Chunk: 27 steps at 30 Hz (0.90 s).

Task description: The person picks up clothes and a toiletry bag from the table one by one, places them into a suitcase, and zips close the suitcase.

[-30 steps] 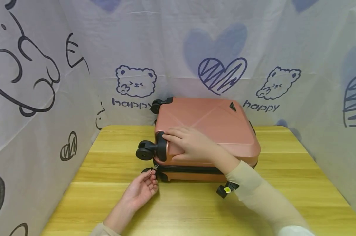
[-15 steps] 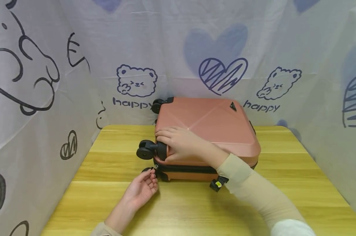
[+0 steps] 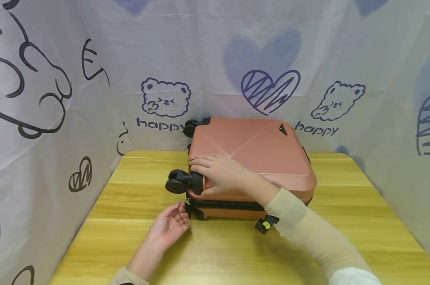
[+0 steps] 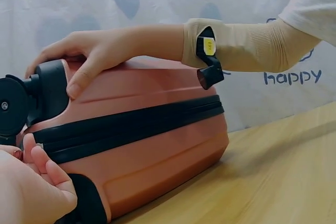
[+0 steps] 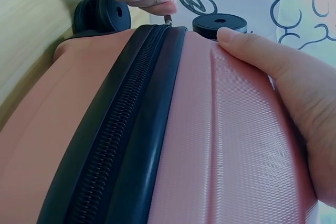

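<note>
A pink hard-shell suitcase [image 3: 257,142] lies flat on the table, its wheels pointing left. At the near left corner, my left hand [image 3: 168,228] pinches the small zipper pull [image 5: 168,20] between thumb and fingertips. The black zipper [image 5: 107,135] runs along the suitcase's near side, and its teeth look closed in the right wrist view. My right hand [image 3: 220,174] grips the upper corner by the black wheel mount [image 4: 51,90]. Its fingers curl over the top while the thumb [image 4: 79,81] presses the side. The fingertips of that hand are partly hidden in the right wrist view.
The wooden table [image 3: 236,253] extends in front of the suitcase and to both sides. A printed cloth [image 3: 215,51] hangs behind it and along the sides. A black wheel [image 3: 176,182] sticks out left of the corner. A small black camera [image 3: 264,225] hangs at the right wrist.
My right hand has slid slightly left onto the corner wheel mount. My left hand has stayed at the zipper pull, shifting slightly left. The suitcase has barely moved.
</note>
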Each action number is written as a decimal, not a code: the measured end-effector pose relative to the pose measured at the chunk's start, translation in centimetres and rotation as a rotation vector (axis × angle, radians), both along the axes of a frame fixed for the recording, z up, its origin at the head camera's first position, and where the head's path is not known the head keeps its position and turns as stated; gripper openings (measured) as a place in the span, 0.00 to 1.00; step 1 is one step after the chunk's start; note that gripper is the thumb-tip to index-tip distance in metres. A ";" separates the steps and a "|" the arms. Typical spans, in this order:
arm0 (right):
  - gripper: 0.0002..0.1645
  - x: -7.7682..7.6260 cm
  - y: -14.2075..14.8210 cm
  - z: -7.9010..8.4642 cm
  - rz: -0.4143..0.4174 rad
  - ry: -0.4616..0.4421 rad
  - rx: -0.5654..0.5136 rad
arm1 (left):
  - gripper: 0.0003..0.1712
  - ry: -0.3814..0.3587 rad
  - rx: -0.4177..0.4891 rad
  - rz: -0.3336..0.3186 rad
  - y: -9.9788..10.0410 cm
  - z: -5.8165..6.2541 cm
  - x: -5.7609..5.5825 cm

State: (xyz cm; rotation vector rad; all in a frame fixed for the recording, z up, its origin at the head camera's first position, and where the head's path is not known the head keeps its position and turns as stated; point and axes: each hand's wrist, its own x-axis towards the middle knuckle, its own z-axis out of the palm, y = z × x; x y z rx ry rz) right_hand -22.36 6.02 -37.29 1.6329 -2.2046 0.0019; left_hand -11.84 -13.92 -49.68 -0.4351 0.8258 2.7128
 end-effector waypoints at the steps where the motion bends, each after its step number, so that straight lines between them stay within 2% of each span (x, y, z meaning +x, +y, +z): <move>1: 0.41 0.0 0.0 0.0 0.003 0.000 -0.003 | 0.14 -0.001 0.005 -0.004 -0.1 0.0 -0.1; 11: 0.40 0.2 0.0 0.3 -0.009 -0.009 -0.003 | 0.18 -0.011 0.040 -0.048 -1.1 0.5 -1.1; 20: 0.40 0.2 0.1 0.2 -0.015 -0.006 -0.021 | 0.20 0.034 0.027 -0.173 -2.4 0.5 -2.2; 27: 0.38 0.6 -0.2 -0.1 -0.019 -0.021 -0.025 | 0.22 0.029 0.028 -0.220 -3.3 0.5 -2.5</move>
